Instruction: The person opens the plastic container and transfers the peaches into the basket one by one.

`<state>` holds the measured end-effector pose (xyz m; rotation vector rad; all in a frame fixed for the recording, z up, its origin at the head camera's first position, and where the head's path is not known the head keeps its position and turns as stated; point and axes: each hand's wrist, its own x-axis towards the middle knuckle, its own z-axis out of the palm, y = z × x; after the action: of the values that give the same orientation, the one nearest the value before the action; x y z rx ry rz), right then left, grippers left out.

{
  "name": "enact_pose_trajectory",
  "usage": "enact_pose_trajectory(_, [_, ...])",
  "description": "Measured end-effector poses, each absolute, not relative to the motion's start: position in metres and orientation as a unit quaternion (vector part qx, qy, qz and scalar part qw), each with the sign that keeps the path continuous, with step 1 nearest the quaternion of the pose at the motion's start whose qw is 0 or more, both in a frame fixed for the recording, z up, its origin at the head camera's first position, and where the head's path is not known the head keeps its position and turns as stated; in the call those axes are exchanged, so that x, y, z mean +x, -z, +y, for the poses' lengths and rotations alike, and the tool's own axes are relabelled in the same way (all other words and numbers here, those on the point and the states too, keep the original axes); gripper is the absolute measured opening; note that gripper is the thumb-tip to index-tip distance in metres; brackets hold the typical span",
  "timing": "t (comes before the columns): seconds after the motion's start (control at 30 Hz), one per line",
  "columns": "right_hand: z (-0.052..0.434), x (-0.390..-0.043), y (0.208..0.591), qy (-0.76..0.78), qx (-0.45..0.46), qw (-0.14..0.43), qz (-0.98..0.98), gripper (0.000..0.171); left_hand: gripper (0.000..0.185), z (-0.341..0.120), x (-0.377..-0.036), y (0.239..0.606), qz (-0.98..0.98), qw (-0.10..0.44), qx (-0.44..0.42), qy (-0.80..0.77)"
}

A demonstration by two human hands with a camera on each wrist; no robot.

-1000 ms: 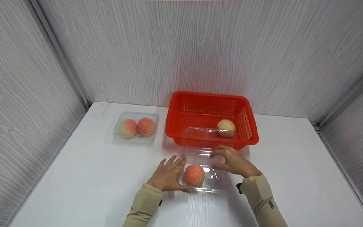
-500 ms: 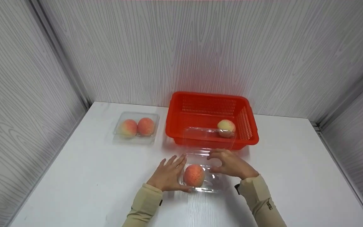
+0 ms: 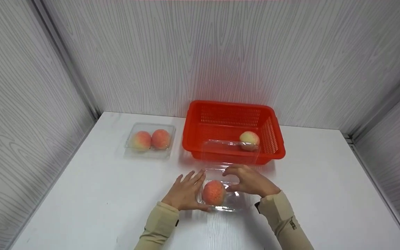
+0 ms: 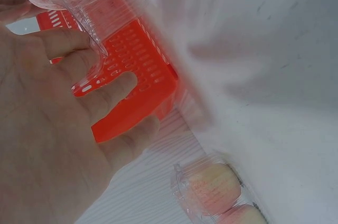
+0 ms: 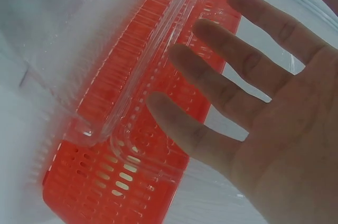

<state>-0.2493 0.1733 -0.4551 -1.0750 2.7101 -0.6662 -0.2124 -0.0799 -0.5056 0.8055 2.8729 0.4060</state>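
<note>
Clear plastic clamshell box [image 3: 222, 194] with its hinged lid [image 3: 229, 152] standing open toward the far wall sits near the front middle of the white table [image 3: 82, 194], just in front of the red slotted plastic basket [image 3: 233, 132]. Its long axis runs left to right across the table, with the hinge on the far long edge. The right hand [image 3: 250, 181], fingers straight and spread and holding nothing, has slid leftward over the box's empty right half during the past second and now hovers just beside the round pink-orange peach [image 3: 214, 192] lying in the left half. Judging by this, the hand is closing in on the fruit or the tray rim rather than the lid. The left hand [image 3: 186, 192] has not moved; it rests flat, fingers open and fanned, against the box's left side, steadying it. The hands are apart, one on each side of the peach. A pale yellow-pink peach [image 3: 249, 139] lies in the basket's right corner. At the far left, a second clear box [image 3: 150, 140], closed, holds two more pink peaches [image 3: 151, 139] side by side.
</note>
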Motion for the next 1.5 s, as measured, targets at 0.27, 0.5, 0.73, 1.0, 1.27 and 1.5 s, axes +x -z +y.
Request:
enact_pose_trajectory(0.27, [0.166,-0.249,0.456,0.211,-0.376,0.077,0.899,0.038,0.112,-0.079,-0.213,0.505,0.954,0.069,0.260,-0.135])
enact_pose_trajectory(0.5, [0.159,-0.249,0.458,0.182,-0.405,0.079,0.893,0.036,0.111,-0.079,-0.213,0.506,0.953,0.065,0.263,-0.135])
enact_pose_trajectory(0.73, [0.153,-0.246,0.461,0.176,-0.416,0.078,0.889,0.036,0.111,-0.079,-0.212,0.506,0.953,0.069,0.259,-0.140])
enact_pose_trajectory(1.0, [0.144,-0.244,0.462,0.159,-0.384,0.103,0.904,0.047,0.110,-0.079,-0.212,0.507,0.953,0.066,0.262,-0.136])
enact_pose_trajectory(1.27, [0.135,-0.242,0.466,0.107,-0.417,0.077,0.899,0.052,0.109,-0.078,-0.213,0.506,0.955,0.063,0.260,-0.125])
enact_pose_trajectory(1.5, [0.130,-0.237,0.475,0.079,-0.450,0.037,0.889,0.051,0.108,-0.079,-0.212,0.509,0.954,0.066,0.257,-0.139])
